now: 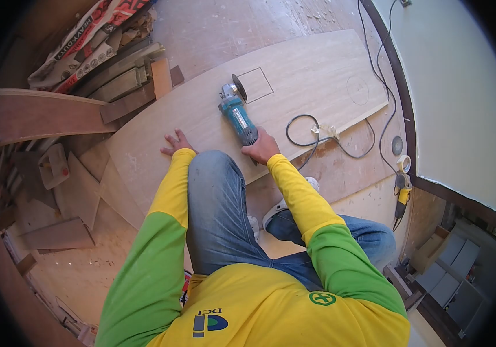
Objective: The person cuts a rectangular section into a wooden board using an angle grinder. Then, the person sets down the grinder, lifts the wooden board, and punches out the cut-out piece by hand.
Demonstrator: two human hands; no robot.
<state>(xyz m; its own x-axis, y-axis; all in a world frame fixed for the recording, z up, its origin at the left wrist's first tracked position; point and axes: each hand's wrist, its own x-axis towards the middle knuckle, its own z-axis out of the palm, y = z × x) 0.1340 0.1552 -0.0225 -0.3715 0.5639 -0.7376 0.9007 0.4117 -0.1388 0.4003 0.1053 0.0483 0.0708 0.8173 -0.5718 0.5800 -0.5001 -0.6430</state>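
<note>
My right hand (pixel 262 147) is wrapped round the rear end of a teal angle grinder (pixel 239 118). The grinder's dark disc (pixel 239 87) stands on edge beside a square outline drawn on a pale wooden panel (pixel 311 69). My left hand (pixel 178 142) lies with its fingers spread on the same panel, left of my knee, holding nothing. A faint circle is drawn near the panel's right end. The grinder's black cord (pixel 300 143) loops over the panel's near edge.
A yellow power tool (pixel 402 194), a roll of tape (pixel 403 163) and a loose disc (pixel 397 145) lie at the right. Wood offcuts (pixel 65 234) and a printed sack (pixel 80 49) are at the left. A large pale board (pixel 462 92) stands at the far right.
</note>
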